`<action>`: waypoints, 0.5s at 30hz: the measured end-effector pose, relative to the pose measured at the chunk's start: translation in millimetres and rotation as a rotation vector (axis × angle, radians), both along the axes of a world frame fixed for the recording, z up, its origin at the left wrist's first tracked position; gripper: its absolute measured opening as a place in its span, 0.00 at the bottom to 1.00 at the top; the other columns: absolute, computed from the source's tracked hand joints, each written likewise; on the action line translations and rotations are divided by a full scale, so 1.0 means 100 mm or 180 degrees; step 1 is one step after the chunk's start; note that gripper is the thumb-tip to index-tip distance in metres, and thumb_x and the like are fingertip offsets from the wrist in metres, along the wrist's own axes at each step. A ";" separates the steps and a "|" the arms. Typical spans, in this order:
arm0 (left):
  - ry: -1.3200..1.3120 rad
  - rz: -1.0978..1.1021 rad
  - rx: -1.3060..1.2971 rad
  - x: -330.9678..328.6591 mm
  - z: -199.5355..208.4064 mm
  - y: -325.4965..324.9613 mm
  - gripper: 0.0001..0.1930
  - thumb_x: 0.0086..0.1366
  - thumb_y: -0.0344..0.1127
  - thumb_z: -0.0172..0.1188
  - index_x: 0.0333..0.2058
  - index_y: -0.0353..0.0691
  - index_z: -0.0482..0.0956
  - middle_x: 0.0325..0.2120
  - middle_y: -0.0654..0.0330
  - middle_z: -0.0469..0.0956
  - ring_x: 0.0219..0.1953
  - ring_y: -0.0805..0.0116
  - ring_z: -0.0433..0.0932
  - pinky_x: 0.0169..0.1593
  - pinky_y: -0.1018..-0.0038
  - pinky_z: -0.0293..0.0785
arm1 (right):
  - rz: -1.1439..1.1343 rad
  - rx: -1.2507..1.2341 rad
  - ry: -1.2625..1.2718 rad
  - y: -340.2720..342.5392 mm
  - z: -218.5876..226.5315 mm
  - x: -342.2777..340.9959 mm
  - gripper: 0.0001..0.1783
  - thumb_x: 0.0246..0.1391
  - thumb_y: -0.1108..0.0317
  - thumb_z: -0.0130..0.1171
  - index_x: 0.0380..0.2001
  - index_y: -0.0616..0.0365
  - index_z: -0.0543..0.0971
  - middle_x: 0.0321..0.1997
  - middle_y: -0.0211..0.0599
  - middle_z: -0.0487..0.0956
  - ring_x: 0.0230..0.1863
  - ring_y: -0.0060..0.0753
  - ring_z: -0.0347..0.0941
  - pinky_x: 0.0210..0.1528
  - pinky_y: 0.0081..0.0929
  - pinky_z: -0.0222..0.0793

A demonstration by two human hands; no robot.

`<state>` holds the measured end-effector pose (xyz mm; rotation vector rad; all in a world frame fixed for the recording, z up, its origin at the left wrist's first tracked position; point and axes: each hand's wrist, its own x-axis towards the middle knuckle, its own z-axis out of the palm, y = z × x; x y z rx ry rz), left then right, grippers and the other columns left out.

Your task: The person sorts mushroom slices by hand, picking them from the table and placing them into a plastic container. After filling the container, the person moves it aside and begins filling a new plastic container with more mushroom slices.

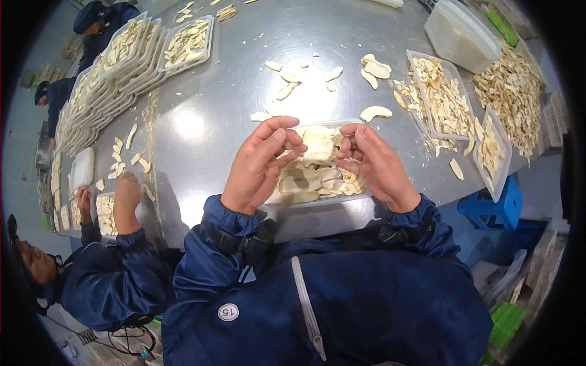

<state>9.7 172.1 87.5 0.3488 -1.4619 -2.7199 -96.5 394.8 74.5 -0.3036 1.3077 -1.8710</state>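
Observation:
My left hand [261, 163] and my right hand [381, 166] face each other over a clear plastic tray [348, 199]. The tray holds pale, cream-coloured dried slices [300, 183], their exact kind unclear. One broad, smooth slice [318, 145] shows between my hands, near both sets of fingertips; it seems to lie on the pile, not gripped. The fingers of both hands are loosely bent and apart, with nothing visible in them. Beyond the tray, several loose curved slices [287, 90] are scattered on the metal table [244, 67].
Stacked filled trays [101, 100] stand at far left. At right are a tray of smaller pieces [442, 91], a tilted tray [493, 152] at the table edge, a large heap [510, 91] and stacked empty containers [462, 35]. A blue stool [491, 207] is below. A co-worker [116, 274] handles slices at left.

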 end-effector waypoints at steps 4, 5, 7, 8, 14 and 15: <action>-0.0015 0.0007 -0.0022 0.00 -0.01 -0.01 0.19 0.76 0.39 0.51 0.59 0.36 0.70 0.40 0.61 0.78 0.48 0.68 0.78 0.57 0.64 0.73 | -0.0018 -0.0039 -0.0026 -0.01 0.00 0.00 0.20 0.75 0.52 0.44 0.57 0.54 0.71 0.43 0.26 0.73 0.50 0.20 0.70 0.56 0.27 0.67; 0.0007 0.0005 -0.0016 0.00 -0.01 -0.01 0.18 0.76 0.39 0.51 0.59 0.36 0.70 0.41 0.61 0.78 0.48 0.67 0.78 0.58 0.63 0.73 | -0.0035 -0.0060 -0.0045 -0.01 0.00 0.00 0.19 0.75 0.53 0.44 0.57 0.54 0.71 0.43 0.26 0.73 0.49 0.20 0.70 0.56 0.27 0.68; 0.0034 -0.0003 -0.0004 0.01 -0.02 -0.02 0.18 0.76 0.39 0.51 0.59 0.36 0.70 0.41 0.60 0.78 0.48 0.67 0.78 0.58 0.63 0.73 | -0.0071 -0.0027 -0.0067 0.00 0.04 -0.01 0.18 0.75 0.55 0.45 0.57 0.54 0.71 0.43 0.26 0.73 0.48 0.21 0.70 0.55 0.27 0.69; 0.0056 0.0053 0.0008 0.02 -0.01 -0.03 0.18 0.76 0.39 0.51 0.58 0.36 0.70 0.41 0.60 0.77 0.48 0.67 0.78 0.59 0.61 0.72 | -0.0109 0.0006 -0.0090 0.01 0.05 -0.01 0.18 0.74 0.56 0.46 0.58 0.55 0.70 0.42 0.26 0.74 0.48 0.21 0.71 0.55 0.27 0.69; 0.0222 0.0763 -0.0358 0.50 0.00 -0.24 0.17 0.76 0.39 0.51 0.57 0.35 0.70 0.39 0.60 0.74 0.46 0.69 0.74 0.64 0.57 0.70 | -0.0510 0.1813 0.2701 0.31 0.10 -0.50 0.14 0.70 0.64 0.53 0.53 0.57 0.77 0.42 0.33 0.77 0.46 0.25 0.74 0.51 0.27 0.72; 0.0266 0.0974 -0.0430 0.62 -0.02 -0.27 0.18 0.76 0.40 0.52 0.57 0.35 0.70 0.39 0.62 0.74 0.44 0.69 0.74 0.63 0.60 0.70 | -0.0661 0.2243 0.3493 0.39 -0.01 -0.65 0.14 0.65 0.67 0.57 0.52 0.56 0.79 0.45 0.40 0.78 0.47 0.36 0.76 0.49 0.31 0.73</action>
